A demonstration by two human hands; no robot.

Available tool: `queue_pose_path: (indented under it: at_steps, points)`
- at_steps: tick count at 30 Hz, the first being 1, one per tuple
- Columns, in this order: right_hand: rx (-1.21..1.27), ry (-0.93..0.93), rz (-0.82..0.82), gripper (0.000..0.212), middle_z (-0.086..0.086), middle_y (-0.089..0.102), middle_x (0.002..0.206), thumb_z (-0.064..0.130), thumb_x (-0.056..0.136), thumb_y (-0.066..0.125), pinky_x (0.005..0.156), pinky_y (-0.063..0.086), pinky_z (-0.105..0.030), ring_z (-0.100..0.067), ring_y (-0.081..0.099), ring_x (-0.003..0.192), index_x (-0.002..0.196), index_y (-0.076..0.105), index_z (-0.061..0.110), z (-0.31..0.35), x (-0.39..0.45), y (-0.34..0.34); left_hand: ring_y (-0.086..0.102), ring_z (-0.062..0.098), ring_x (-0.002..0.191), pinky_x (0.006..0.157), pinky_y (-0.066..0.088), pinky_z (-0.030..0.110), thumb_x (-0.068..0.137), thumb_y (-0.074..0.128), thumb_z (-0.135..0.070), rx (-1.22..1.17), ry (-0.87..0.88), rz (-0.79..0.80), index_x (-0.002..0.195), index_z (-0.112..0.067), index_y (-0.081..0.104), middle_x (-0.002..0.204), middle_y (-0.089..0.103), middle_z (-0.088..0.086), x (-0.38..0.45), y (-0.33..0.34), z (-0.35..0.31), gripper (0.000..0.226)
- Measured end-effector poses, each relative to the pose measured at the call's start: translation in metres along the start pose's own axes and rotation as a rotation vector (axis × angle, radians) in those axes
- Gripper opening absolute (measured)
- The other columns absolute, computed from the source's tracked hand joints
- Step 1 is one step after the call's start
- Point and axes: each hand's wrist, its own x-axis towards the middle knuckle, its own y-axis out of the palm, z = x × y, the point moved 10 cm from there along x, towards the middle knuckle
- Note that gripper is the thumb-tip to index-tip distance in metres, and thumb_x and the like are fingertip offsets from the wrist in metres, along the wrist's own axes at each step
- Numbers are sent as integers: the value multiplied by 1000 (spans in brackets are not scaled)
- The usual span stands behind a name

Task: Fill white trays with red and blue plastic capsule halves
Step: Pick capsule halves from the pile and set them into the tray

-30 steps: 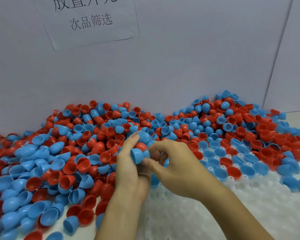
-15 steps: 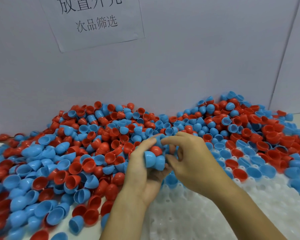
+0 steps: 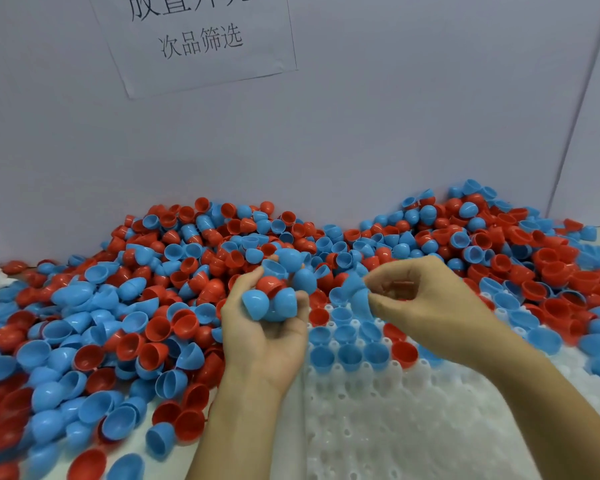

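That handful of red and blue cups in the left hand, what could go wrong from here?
The left hand cradles several heaped cups, so one could tumble out. The right hand pinches a blue cup above the white tray; it might land crooked or knock cups already seated. The loose pile may slide onto the tray.

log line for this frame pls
left hand: holds capsule halves | right hand: pinches blue half over white tray | tray: part filled

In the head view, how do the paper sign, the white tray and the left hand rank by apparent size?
1. white tray, though partly covered.
2. paper sign, cut off at the top edge.
3. left hand.
The tray lies nearer the camera, so true sizes stay unsure.
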Motion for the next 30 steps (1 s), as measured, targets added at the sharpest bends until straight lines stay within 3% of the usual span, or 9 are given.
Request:
queue_pose_path:
  at_steps: [2, 4, 7, 12, 15, 21, 25, 27, 30]
  points:
    - [-91, 26, 134, 11, 5, 73, 75, 24, 87, 70, 70, 61, -33, -16, 69, 71, 80, 76, 31, -4, -3, 7, 56, 15, 45, 46, 50, 24, 92, 61, -14, -22, 36, 0, 57, -11, 66, 60, 60, 3, 2, -3, -10, 35]
    - [-91, 63, 272, 11, 7, 72, 70, 26, 90, 67, 58, 55, -23, -8, 67, 59, 88, 74, 34, -6, -9, 21, 60, 17, 52, 50, 52, 24, 91, 64, -16, -37, 53, -4, 73, -10, 68, 71, 65, 7, 2, -5, -17, 20]
    - [22, 86, 358, 15, 3, 74, 69, 20, 94, 64, 50, 45, -14, -11, 70, 57, 99, 71, 32, -2, -12, 39, 60, 17, 51, 50, 52, 24, 92, 64, -17, -40, 53, 3, 81, -9, 65, 69, 64, 7, 3, -4, -17, 13]
    - [64, 110, 289, 23, 7, 76, 79, 9, 94, 62, 55, 50, -14, -10, 73, 66, 107, 73, 24, 0, -9, 44, 57, 15, 48, 49, 51, 24, 92, 61, -14, -25, 51, 16, 61, -9, 70, 64, 61, 5, 4, -3, -14, 33]
    - [153, 124, 201, 24, 0, 75, 96, 4, 97, 59, 70, 59, -21, -12, 75, 73, 109, 74, 18, -1, -5, 45, 56, 15, 47, 48, 51, 23, 92, 58, -13, -1, 56, 26, 55, -10, 68, 60, 60, 4, 5, -2, -11, 39]
    - [247, 100, 191, 40, 12, 71, 108, 0, 100, 44, 80, 58, -18, -7, 75, 83, 109, 69, 29, 7, -5, 58, 51, 13, 43, 52, 53, 23, 95, 52, -11, -6, 92, 19, 58, -14, 57, 52, 49, -1, 9, -3, -8, 38]
    - [115, 17, 148, 32, 11, 75, 98, 2, 95, 62, 70, 54, -10, 1, 73, 79, 118, 73, 21, 11, -4, 58, 53, 14, 46, 51, 52, 21, 94, 53, -12, -25, 83, 15, 70, -13, 57, 59, 51, 1, 10, -5, -8, 25]
    - [21, -31, 30, 27, 14, 70, 89, 5, 89, 71, 66, 54, -9, 3, 70, 72, 112, 75, 19, 13, -3, 52, 53, 14, 46, 52, 52, 22, 94, 53, -14, -11, 81, 18, 67, -13, 56, 56, 51, 1, 11, -6, -7, 27]
    - [-155, -156, -147, 10, 16, 59, 89, 24, 84, 77, 70, 49, -10, 1, 59, 86, 93, 77, 29, 28, -5, 41, 55, 17, 48, 53, 53, 26, 91, 55, -20, 52, 47, 17, 68, -13, 55, 57, 54, 5, 10, -7, -2, 24]
